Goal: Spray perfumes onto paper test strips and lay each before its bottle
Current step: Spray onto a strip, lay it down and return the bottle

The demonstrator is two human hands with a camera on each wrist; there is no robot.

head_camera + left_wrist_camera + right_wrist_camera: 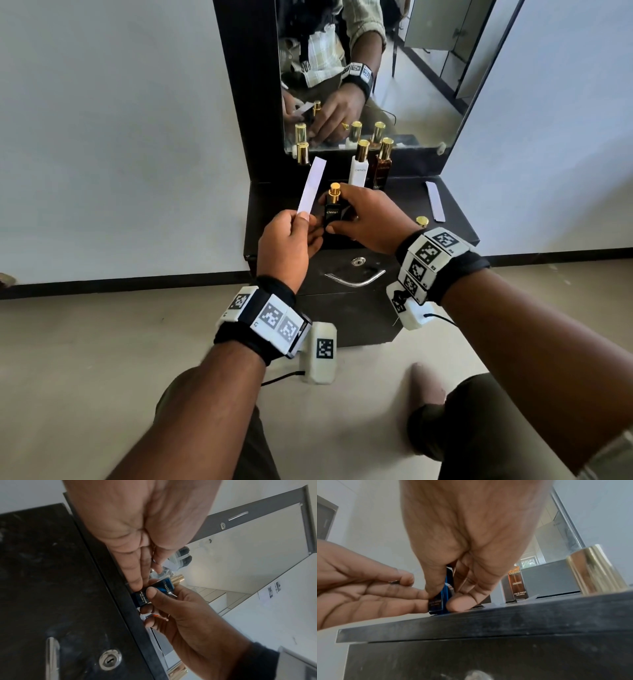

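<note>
The dark blue-black perfume bottle [332,214] stands upright at the front edge of the black bench [455,219], its gold spray nozzle [334,188] bare at the top and white lettering on its face. The right hand [368,219] grips it from the right side, thumb across the front and fingers [151,593] curled round the body; in the right wrist view the bottle's base sits on or just above the bench top, and I cannot tell which. Just to its left, the left hand [289,243] pinches the lower end of a white paper test strip [311,185] between thumb and forefinger, the strip rising tilted up and to the right, its upper end level with the nozzle and slightly left of it. The left hand's lower fingers [399,602] reach out and touch the bottle's side.

Behind the held bottle stand a white bottle [359,168] and an amber-brown bottle [382,168] marked OMBRE, side by side, both with gold caps on. Another gold-capped bottle [303,153] stands at the back left, near the mirror [428,102]. A loose gold cap [422,221] lies on the bench to the right of the right hand, and a second paper strip [435,200] lies flat further back on the right side.

Below the bench top, a drawer front carries a round lock [358,261] and a curved metal handle [354,279]. Both wrists wear bands with black-and-white markers [428,255].
</note>
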